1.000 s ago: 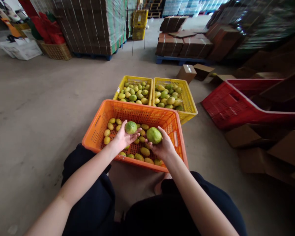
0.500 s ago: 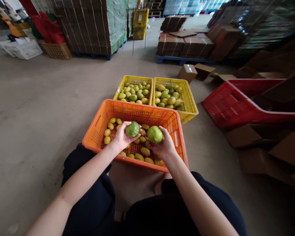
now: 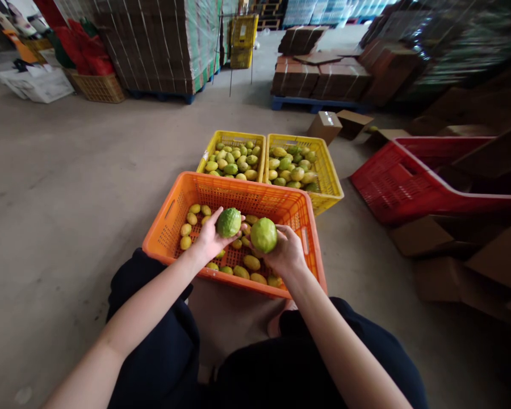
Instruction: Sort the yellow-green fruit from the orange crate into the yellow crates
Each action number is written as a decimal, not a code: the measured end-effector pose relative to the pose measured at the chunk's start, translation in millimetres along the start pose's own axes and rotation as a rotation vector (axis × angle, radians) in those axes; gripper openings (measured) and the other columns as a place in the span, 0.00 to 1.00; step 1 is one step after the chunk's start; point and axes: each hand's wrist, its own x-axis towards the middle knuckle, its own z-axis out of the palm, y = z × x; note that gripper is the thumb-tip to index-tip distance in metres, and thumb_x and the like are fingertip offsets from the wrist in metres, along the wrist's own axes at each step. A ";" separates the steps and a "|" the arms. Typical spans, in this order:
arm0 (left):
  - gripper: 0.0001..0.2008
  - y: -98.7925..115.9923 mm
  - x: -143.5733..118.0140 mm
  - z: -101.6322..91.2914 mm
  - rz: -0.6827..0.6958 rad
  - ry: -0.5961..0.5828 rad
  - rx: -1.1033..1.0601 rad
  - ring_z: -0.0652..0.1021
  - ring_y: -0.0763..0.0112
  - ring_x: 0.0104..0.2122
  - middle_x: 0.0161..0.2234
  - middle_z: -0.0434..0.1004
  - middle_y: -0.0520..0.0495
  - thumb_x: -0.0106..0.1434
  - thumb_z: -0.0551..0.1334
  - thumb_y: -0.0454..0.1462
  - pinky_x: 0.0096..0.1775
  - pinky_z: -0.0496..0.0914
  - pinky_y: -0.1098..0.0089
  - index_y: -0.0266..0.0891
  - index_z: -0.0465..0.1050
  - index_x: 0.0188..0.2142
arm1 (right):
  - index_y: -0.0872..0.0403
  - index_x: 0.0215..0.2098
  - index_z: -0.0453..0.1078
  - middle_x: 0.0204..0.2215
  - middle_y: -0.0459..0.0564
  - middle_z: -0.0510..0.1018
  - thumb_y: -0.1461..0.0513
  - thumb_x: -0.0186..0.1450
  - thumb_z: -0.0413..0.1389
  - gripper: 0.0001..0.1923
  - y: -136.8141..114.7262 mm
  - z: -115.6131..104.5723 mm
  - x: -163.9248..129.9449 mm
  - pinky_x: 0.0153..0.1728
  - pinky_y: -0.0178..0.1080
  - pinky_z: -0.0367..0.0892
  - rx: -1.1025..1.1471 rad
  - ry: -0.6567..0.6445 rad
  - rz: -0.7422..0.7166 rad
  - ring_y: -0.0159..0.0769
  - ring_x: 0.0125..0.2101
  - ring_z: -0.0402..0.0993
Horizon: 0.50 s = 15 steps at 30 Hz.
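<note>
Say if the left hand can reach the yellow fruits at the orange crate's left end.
Probably yes: nothing visible stands between the left hand and the yellow fruits, but it holds a green fruit.

Bare hands [image 3: 286, 253], bare forearms [image 3: 153, 312], dark navy legwear [image 3: 162, 352], near-black cloth [image 3: 276, 375] at the lap

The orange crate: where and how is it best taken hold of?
The orange crate is probably best gripped by the handle slots in its short ends, coming from left and right: these openings sit high in the walls, while yellow crates stand close behind.
</note>
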 end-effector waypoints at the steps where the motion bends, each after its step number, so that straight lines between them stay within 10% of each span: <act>1: 0.18 -0.1 0.1 -0.2 -0.001 -0.007 -0.010 0.81 0.64 0.32 0.34 0.81 0.40 0.71 0.49 0.40 0.29 0.75 0.69 0.30 0.73 0.46 | 0.55 0.32 0.71 0.22 0.50 0.78 0.60 0.60 0.51 0.09 0.3 0.4 -0.3 0.23 0.42 0.74 0.006 -0.004 -0.023 0.40 0.23 0.75; 15: 0.13 6.1 -7.4 0.7 -0.061 -0.063 0.001 0.83 0.61 0.31 0.32 0.80 0.43 0.67 0.55 0.40 0.18 0.74 0.76 0.31 0.73 0.40 | 0.55 0.29 0.72 0.19 0.51 0.79 0.57 0.67 0.49 0.15 -2.1 4.1 -4.4 0.18 0.37 0.70 -0.030 0.055 0.038 0.39 0.18 0.76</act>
